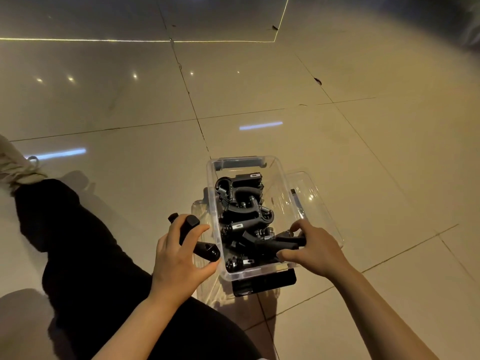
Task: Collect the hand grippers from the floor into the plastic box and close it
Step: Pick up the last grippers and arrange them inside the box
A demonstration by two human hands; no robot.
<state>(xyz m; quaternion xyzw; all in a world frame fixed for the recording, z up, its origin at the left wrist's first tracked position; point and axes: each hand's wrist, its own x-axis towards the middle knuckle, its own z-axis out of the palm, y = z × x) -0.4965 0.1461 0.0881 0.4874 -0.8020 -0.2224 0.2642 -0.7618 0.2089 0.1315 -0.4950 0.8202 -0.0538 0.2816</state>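
Both hands' grips [179, 252] [313, 246] around hand grippers [200, 245]

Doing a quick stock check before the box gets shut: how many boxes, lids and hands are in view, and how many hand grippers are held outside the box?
Plastic box: 1
Lid, lying under and beside the box: 1
Hands, left hand and right hand: 2
Hand gripper held outside the box: 1
Total: 5
The grippers inside the box overlap too much to count.
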